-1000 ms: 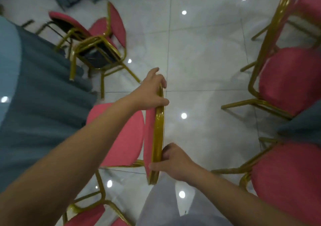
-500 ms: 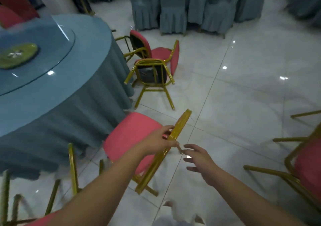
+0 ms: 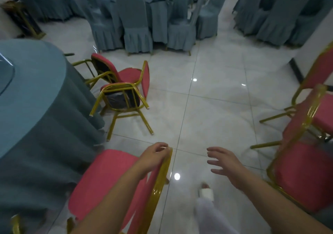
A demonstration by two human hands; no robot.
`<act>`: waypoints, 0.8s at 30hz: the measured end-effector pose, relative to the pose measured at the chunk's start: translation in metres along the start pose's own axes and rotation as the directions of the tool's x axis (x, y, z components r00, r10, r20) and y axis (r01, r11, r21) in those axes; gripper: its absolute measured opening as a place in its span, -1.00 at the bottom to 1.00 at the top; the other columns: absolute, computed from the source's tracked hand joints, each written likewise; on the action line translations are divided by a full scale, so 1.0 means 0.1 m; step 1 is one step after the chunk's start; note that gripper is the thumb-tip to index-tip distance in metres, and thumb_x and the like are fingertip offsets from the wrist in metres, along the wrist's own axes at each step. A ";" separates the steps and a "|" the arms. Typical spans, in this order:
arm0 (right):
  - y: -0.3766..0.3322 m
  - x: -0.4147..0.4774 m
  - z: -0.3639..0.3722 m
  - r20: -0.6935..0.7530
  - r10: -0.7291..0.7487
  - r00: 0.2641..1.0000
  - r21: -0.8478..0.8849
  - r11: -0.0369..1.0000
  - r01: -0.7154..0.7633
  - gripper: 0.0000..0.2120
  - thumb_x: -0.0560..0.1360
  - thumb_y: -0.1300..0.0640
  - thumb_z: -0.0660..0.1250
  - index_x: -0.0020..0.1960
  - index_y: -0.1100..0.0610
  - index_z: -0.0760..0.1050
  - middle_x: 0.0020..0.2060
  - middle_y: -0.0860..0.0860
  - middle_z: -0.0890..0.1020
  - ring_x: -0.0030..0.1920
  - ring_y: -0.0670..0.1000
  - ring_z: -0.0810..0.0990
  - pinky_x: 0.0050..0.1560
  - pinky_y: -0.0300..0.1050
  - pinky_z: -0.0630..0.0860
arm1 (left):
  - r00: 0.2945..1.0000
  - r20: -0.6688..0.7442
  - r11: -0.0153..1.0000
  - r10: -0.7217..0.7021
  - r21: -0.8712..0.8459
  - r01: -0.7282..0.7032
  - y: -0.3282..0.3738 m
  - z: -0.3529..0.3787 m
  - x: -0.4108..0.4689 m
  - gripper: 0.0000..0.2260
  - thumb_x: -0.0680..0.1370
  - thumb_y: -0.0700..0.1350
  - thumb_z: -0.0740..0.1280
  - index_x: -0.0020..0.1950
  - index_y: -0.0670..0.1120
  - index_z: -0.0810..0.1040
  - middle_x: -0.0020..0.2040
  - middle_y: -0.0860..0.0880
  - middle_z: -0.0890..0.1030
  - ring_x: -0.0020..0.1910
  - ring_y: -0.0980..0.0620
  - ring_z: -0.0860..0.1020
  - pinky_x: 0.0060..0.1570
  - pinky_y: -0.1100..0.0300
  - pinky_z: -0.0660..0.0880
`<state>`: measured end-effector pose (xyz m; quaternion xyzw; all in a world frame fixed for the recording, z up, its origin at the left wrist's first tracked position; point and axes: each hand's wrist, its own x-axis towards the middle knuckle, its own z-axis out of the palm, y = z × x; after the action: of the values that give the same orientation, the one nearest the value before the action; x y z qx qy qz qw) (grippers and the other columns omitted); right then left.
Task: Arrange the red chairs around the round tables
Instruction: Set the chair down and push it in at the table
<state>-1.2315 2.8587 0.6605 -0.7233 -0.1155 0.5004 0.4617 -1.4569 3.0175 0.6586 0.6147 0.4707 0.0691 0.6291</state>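
Shiny white tile floor (image 3: 216, 107) in a banquet hall, and I'll place everything off the blue-draped round table (image 3: 36, 116) at the left edge. Right up against its skirt sits the red chair (image 3: 108, 176), seat toward the table and gold back turned away. To me that looks like the finished spot for a guest.

The left hand (image 3: 153, 159) has its fingers curled over the top rail of that back, I'd guess to steady it or give it one last nudge. Further round the table, on its far side, two more red chairs (image 3: 126, 75) are stacked in a tangle, one tipped onto the other, with legs poking out toward the aisle.

Away from the table the tiles open up wide, so there's plenty of room to carry stuff. The right hand (image 3: 227, 163) hangs over that gap, fingers spread, gripping nothing. Farthest from the table, a cluster of spare red chairs (image 3: 297, 176) crowds the right edge, likely the next pickup.
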 end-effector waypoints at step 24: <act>-2.91 4.23 -0.85 0.246 -0.006 0.969 -0.284 0.956 0.078 -0.87 0.52 0.09 0.39 0.06 -0.01 0.60 0.04 0.01 0.64 0.08 0.01 0.60 0.03 -0.02 0.56 | 0.922 -0.267 0.959 -0.281 -0.062 0.275 1.85 0.00 3.79 -0.71 0.53 0.07 0.38 0.24 0.14 0.51 0.32 -0.02 0.44 0.24 0.00 0.47 0.27 0.02 0.44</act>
<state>-0.8752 3.2371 0.6339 -0.7143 -0.2588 0.5523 0.3430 -1.1584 3.3138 0.6217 0.5190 0.6344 0.0686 0.5688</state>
